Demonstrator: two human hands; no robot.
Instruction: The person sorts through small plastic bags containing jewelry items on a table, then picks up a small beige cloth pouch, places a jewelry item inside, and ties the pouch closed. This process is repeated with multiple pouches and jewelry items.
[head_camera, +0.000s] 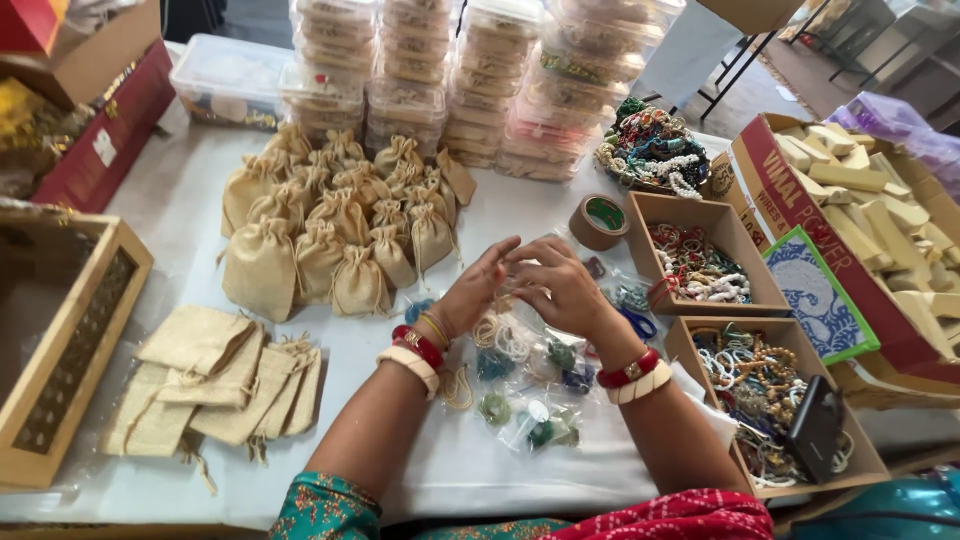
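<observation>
While small clear packets of beaded bracelets (520, 375) lie spread on the white table (180, 200), a person's left hand (475, 290) and right hand (560, 285) meet fingertip to fingertip just above them; what they pinch cannot be told. Filled jute pouches (340, 225) stand behind, flat empty pouches (225, 385) lie to the left, and cardboard boxes of bracelets (700, 262) sit to the right.

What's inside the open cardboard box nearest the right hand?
The cardboard box holds a heap of beaded bracelets, red, green and white, just beyond the right hand. Whatever lies beneath the heap is covered.
</observation>
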